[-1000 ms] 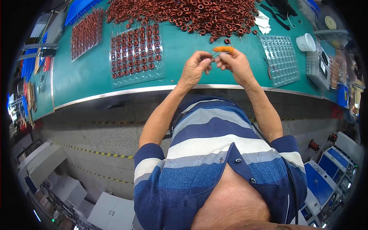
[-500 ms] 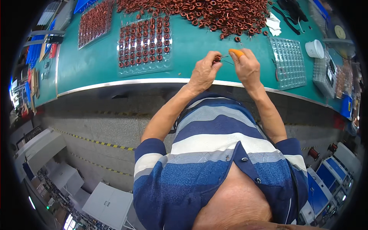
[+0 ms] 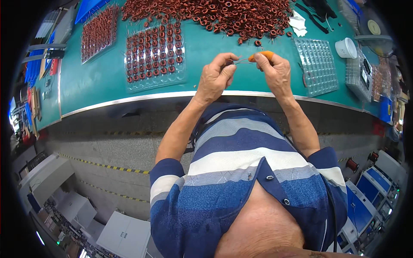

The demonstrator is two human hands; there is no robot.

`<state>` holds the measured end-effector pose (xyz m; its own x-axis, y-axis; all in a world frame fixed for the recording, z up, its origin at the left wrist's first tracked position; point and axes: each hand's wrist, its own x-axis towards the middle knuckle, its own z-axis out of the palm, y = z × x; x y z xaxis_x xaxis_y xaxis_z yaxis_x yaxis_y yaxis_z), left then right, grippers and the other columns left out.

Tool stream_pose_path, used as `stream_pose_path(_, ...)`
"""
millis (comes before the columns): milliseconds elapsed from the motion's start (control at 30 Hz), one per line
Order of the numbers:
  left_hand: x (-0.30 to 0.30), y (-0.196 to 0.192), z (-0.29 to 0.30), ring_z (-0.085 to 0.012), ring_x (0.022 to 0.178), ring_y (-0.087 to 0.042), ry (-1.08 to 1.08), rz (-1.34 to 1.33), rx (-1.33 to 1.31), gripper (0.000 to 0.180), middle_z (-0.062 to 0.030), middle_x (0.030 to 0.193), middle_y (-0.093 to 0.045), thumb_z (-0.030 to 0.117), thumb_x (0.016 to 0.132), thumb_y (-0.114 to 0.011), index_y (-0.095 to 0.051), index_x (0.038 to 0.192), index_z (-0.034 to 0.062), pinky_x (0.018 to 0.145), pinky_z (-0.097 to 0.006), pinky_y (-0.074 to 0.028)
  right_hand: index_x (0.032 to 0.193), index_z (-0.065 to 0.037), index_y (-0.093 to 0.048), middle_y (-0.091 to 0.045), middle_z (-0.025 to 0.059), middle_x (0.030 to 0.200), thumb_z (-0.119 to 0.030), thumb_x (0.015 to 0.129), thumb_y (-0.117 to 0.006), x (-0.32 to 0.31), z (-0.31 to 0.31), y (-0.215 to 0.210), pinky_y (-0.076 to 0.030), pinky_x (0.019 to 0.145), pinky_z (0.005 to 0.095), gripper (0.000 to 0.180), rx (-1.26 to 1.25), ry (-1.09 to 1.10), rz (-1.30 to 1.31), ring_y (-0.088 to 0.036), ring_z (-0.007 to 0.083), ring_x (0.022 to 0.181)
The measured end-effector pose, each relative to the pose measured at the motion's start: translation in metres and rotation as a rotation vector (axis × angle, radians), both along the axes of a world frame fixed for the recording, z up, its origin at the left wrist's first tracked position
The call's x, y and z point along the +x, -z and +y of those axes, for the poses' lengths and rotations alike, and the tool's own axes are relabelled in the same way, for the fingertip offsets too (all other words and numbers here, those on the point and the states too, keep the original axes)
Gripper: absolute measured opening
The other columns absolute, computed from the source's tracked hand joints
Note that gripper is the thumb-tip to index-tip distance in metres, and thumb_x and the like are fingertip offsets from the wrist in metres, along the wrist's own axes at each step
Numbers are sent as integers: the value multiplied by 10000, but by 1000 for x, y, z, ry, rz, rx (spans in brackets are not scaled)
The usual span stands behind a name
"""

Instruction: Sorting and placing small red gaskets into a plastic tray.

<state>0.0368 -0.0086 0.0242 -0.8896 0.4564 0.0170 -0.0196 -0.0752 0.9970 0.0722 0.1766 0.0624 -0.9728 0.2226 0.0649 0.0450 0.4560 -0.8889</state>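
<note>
**Copper-red coil (image 3: 229,62) pinched in bare fingers above a green table (image 3: 107,88)**

The left hand (image 3: 211,82) is curled in, its thumb and forefinger closed on the small ring-shaped coil, which is largely hidden behind them. Thin wire leads (image 3: 244,61) run from the coil across the short gap to the right hand (image 3: 278,76). There the thumb lies against a forefinger that wears an orange finger cover (image 3: 265,55), and the leads run into that narrow pinch; how many are gripped is too small to tell. Both hands are near the table's front edge, with the coil between them, nearer the left.

Beyond the hands, a broad heap of similar coils (image 3: 215,16) spreads along the far side of the table. To the left, a clear plastic tray (image 3: 137,88) holds coils standing in rows, and a second filled tray (image 3: 100,35) sits farther left, set at an angle. To the right lies another clear tray (image 3: 317,69), its moulded pockets showing. Near it are a white tub (image 3: 346,48), a crumpled white cloth or paper (image 3: 297,24) and a stack of clear plastic trays (image 3: 356,81). A blue bin (image 3: 89,9) shows at the far left.
</note>
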Motion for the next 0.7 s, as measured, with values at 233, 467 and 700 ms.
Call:
stream_pose_path(233, -4, 0, 5, -65, 502, -437, 54, -171, 149, 156, 15, 632, -446, 187, 977, -485, -502, 995, 33, 417, -224, -340, 897, -5, -710, -577, -13, 666, -252, 922, -617, 1, -4, 10, -378, 545, 198, 265, -135, 15, 17, -481, 50, 604)
stream_pose_path(467, -6, 8, 11, -104, 549, -455, 3, -332, 173, 183, -1, 664, -416, 192, 982, -484, -471, 1071, 33, 458, -225, -379, 977, -9, -670, -585, -15, 723, -301, 927, -614, -10, 4, 46, -389, 565, 184, 301, -666, 31, -275, -489, 55, 626)
stream_pose_path(700, -4, 5, 10, -107, 589, -489, 51, -253, 175, 241, -11, 706, -457, 174, 980, -487, -455, 1158, 14, 507, -229, -423, 1083, -5, -632, -629, 29, 849, -350, 952, -563, 1, -4, 56, -429, 598, 200, 375, -735, -79, -258, -541, 70, 717)
